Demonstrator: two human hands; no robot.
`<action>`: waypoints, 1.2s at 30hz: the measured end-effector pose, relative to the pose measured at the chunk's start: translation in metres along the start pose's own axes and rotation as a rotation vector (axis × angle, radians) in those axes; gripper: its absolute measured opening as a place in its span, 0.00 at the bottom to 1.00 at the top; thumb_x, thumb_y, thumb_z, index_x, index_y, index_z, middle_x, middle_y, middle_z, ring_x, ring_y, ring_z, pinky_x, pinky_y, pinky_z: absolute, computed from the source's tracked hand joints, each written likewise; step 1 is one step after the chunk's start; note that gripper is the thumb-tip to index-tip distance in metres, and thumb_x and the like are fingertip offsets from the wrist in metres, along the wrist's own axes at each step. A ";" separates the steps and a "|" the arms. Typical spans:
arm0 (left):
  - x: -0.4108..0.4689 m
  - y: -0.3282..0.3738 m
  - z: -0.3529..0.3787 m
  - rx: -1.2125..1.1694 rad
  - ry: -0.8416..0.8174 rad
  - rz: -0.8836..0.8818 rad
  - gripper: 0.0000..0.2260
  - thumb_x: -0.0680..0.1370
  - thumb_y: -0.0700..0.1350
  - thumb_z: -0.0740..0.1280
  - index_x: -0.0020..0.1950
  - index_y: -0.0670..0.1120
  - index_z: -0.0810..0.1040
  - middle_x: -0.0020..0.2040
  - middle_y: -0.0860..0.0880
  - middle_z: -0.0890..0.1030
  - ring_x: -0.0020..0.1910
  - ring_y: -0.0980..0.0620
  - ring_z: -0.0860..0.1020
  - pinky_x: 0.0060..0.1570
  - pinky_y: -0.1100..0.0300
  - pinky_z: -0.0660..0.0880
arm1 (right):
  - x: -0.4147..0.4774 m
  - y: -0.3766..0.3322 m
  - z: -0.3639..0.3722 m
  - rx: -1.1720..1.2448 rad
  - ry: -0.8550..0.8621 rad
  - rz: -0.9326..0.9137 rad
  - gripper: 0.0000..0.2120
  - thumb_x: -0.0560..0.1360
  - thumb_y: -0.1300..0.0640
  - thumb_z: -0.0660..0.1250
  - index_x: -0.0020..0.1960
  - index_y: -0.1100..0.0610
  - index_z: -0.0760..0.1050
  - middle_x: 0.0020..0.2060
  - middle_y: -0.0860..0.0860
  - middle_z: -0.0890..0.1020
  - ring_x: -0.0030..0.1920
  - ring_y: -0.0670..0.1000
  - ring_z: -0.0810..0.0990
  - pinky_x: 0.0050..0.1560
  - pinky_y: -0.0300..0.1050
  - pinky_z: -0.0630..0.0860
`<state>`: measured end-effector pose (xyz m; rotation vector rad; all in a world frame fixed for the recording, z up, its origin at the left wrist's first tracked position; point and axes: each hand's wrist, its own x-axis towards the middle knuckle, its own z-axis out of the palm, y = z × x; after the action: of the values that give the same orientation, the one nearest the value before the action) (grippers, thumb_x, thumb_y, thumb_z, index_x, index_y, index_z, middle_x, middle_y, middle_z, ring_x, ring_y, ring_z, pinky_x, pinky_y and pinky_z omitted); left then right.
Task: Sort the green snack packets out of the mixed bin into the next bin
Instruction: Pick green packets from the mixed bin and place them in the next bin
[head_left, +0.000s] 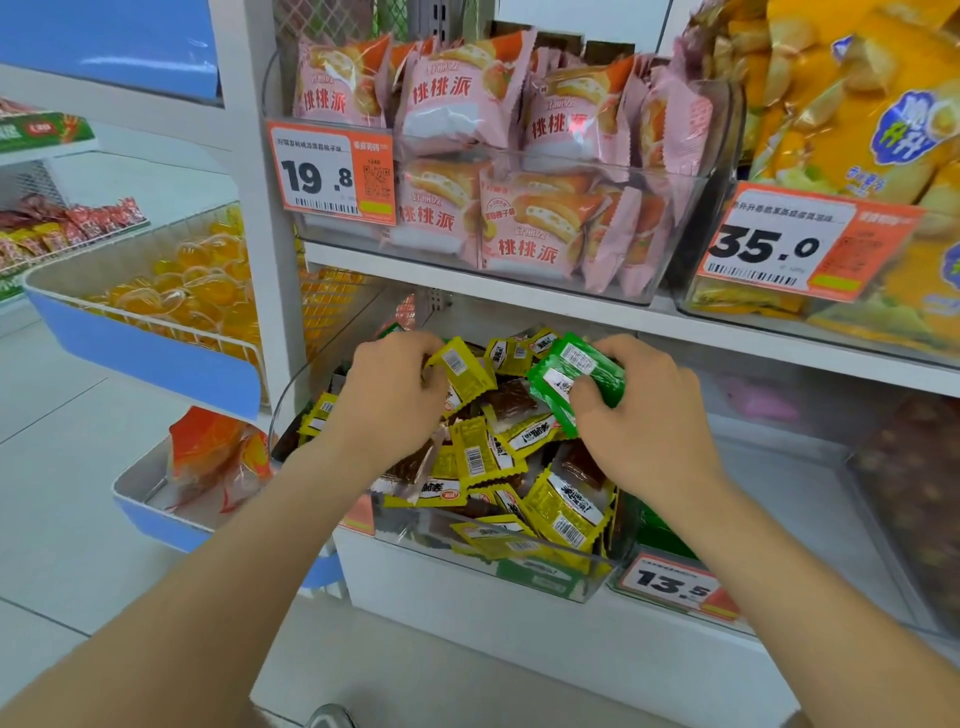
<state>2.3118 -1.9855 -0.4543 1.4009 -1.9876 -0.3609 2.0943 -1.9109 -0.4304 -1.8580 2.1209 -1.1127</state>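
Because the right hand (639, 415) is holding what looks like more than one green packet (576, 376) at once, the likeliest slip is one sliding out of the bunch and dropping back among the yellow packets (561, 512) during the carry across.

Nearest the viewer, the mixed bin (540, 574) is showing its clear front wall. The yellow packets are piling against it close to the rim, so a rough sweep of a wrist is risking pushing some over that edge.

Just to the right of the mixed bin, the next bin (737, 551) is sitting behind a 13.5 price tag (675, 582), with a little green showing inside it. The wall between the two bins is hard to make out, so a packet let go too early is likely landing on the wrong side.

Over the middle of the mixed bin, the left hand (387, 400) is pinching a single yellow packet (460, 371) by its edge, fingers curled narrow, holding it just above the pile. Green ones may be lying hidden beneath.

Toward the back right of the mixed bin, the right hand's fingers are curling tight around the green bunch, with the thumb pressing on top.

Above and behind the mixed bin, pink peach-pie packets (452, 104) are filling the upper shelf's bin.
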 end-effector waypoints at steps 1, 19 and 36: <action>0.002 -0.002 -0.001 -0.049 -0.010 -0.044 0.08 0.81 0.40 0.63 0.45 0.46 0.80 0.37 0.43 0.82 0.32 0.41 0.82 0.37 0.46 0.81 | -0.001 -0.001 0.000 0.012 0.001 -0.017 0.08 0.79 0.56 0.67 0.57 0.50 0.79 0.38 0.40 0.82 0.39 0.35 0.79 0.32 0.28 0.71; 0.000 0.018 0.015 0.027 -0.118 0.092 0.18 0.85 0.46 0.62 0.36 0.43 0.74 0.27 0.51 0.72 0.24 0.54 0.68 0.29 0.58 0.68 | 0.001 0.006 -0.007 0.051 0.006 0.083 0.08 0.76 0.53 0.68 0.54 0.50 0.81 0.40 0.43 0.82 0.41 0.44 0.81 0.36 0.37 0.73; -0.048 0.077 0.043 0.088 -0.245 0.515 0.15 0.81 0.57 0.62 0.63 0.53 0.79 0.58 0.54 0.76 0.59 0.50 0.74 0.59 0.47 0.75 | -0.019 0.078 -0.074 -0.243 -0.414 0.143 0.05 0.77 0.52 0.69 0.50 0.47 0.74 0.42 0.51 0.82 0.43 0.53 0.79 0.45 0.44 0.69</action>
<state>2.2368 -1.9184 -0.4593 0.8724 -2.4981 -0.2176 1.9972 -1.8623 -0.4292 -1.7971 2.1644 -0.4071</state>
